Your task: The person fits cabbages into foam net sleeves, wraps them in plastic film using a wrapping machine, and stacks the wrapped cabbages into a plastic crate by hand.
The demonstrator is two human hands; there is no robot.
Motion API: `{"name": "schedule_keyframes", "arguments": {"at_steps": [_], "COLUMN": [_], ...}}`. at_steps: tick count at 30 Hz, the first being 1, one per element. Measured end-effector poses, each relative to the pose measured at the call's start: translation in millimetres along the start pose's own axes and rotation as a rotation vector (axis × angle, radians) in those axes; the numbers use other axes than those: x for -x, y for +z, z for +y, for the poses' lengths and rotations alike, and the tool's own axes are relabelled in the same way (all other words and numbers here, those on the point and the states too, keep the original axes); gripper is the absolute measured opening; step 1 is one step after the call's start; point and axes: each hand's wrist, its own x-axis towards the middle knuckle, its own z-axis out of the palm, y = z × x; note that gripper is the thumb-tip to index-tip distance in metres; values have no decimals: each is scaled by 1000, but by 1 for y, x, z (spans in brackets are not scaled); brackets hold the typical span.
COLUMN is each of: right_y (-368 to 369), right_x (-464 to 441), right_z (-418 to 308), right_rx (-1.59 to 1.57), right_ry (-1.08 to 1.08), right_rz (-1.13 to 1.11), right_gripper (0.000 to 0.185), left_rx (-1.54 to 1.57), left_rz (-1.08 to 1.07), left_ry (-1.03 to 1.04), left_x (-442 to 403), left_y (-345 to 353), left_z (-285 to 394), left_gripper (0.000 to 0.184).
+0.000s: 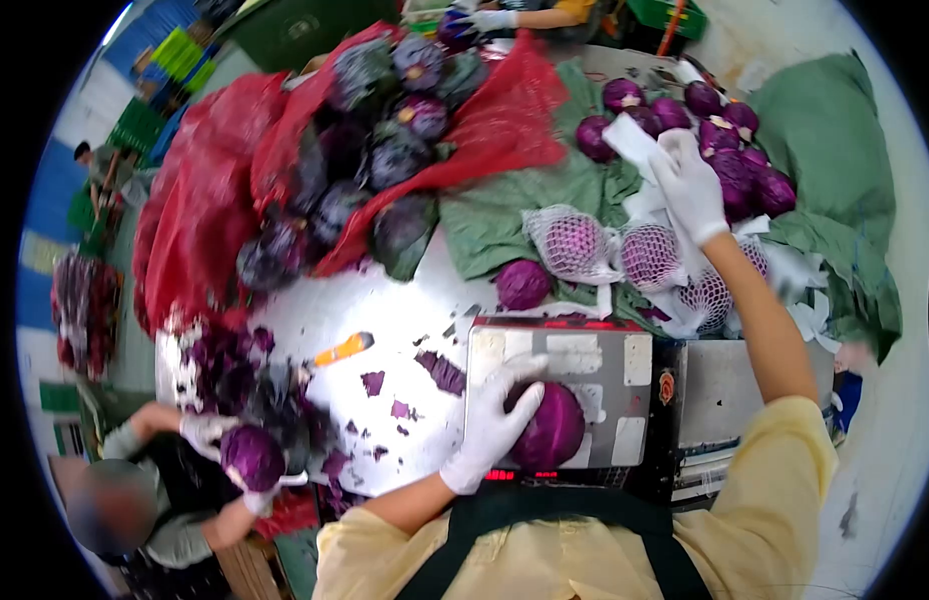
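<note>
A round purple cabbage [548, 427] rests on the metal plate of a scale [615, 440], its red digits lit at the near edge. Against the cabbage's left side lies my left hand [497, 420], white-gloved, thumb and fingers touching it. Further off at the right, my right hand [690, 185], also gloved, holds a white foam net [635, 145] beside a pile of trimmed purple cabbages [735, 180]. Nearer than that hand, several cabbages in white foam nets [570, 243] sit in a row. One bare cabbage [523, 285] lies just beyond the scale.
Red mesh sacks [210, 190] with untrimmed cabbages stand at the back left. An orange-handled tool [345, 348] and leaf scraps lie on the metal table [415, 310]. At lower left a co-worker [175, 535] holds a cabbage; another person's gloved hand [490, 20] shows at the top.
</note>
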Motion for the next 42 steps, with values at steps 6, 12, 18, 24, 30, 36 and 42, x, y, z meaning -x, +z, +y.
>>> {"name": "schedule_keyframes", "arguments": {"at_steps": [6,12,18,24,30,36,42], "right_y": [-49,-56,-88,-50,-35,-24,-66], "right_x": [161,255,277,318,343,361,342], "right_z": [-119,-171,-195,-199,-194,-162,-129], "right_rx": [-274,-318,-966,-1184,-1160,-1188,-1107], "right_ry": [-105,-3,601,399,553,443,470], "right_rz": [-556,-644,-945,-586,-544,-485,-695], "right_gripper": [15,13,20,39,14,12,13], "left_rx": [224,528,665,722,-230,678,585], "left_rz": [391,137,314,157,515,131,-593], "left_ry": [122,-50,32,19,527,-185,-456], "left_x": [21,63,101,113,121,125,150], "left_y": [-1,3,8,18,12,3,-18], "left_z": [29,65,72,53,58,60,-4], "left_gripper": [41,24,22,10,12,18,41]}}
